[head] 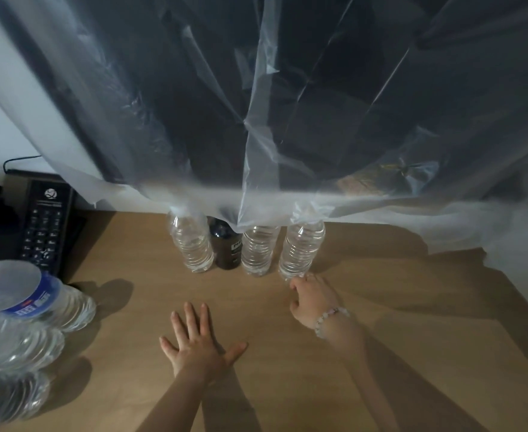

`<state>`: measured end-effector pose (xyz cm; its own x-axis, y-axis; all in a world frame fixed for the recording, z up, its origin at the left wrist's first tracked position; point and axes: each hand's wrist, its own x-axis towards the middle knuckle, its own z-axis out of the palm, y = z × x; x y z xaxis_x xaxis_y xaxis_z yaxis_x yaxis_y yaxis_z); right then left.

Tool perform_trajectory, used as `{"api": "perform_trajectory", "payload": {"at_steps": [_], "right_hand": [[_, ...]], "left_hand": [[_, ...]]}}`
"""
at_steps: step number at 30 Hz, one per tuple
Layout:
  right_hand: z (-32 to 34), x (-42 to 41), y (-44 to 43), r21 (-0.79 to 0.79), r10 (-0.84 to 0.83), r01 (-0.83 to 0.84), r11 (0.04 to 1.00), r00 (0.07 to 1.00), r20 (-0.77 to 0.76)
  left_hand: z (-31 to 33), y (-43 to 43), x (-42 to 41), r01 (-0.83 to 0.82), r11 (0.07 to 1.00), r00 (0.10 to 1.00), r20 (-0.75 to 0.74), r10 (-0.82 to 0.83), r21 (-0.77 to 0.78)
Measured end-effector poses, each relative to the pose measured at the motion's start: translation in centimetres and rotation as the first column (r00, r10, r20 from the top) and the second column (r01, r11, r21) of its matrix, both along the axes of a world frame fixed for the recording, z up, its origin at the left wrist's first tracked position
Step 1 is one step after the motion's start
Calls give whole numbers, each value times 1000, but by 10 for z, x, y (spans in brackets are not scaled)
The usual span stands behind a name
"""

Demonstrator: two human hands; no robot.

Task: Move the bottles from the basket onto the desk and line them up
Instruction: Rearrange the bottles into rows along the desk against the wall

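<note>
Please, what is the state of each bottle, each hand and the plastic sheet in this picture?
Left clear bottle: upright on desk, top under plastic sheet.
Dark bottle: upright in the row.
Middle clear bottle: upright.
Right clear bottle: upright, right hand at its base.
Left hand: flat on desk, fingers spread.
Right hand: loosely curled, gripping nothing.
Plastic sheet: hanging over bottle tops.
</note>
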<state>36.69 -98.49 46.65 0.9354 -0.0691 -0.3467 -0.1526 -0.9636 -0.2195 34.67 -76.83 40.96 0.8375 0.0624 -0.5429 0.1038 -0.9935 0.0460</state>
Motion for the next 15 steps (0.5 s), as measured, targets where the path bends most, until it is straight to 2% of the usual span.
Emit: {"api": "perform_trajectory", "payload": {"at_steps": [15], "right_hand": [[-6,25,14,-9,38,-37,999,998,42]], "left_hand": [[2,0,2,5,1000,999,-47,-5,-7]]}}
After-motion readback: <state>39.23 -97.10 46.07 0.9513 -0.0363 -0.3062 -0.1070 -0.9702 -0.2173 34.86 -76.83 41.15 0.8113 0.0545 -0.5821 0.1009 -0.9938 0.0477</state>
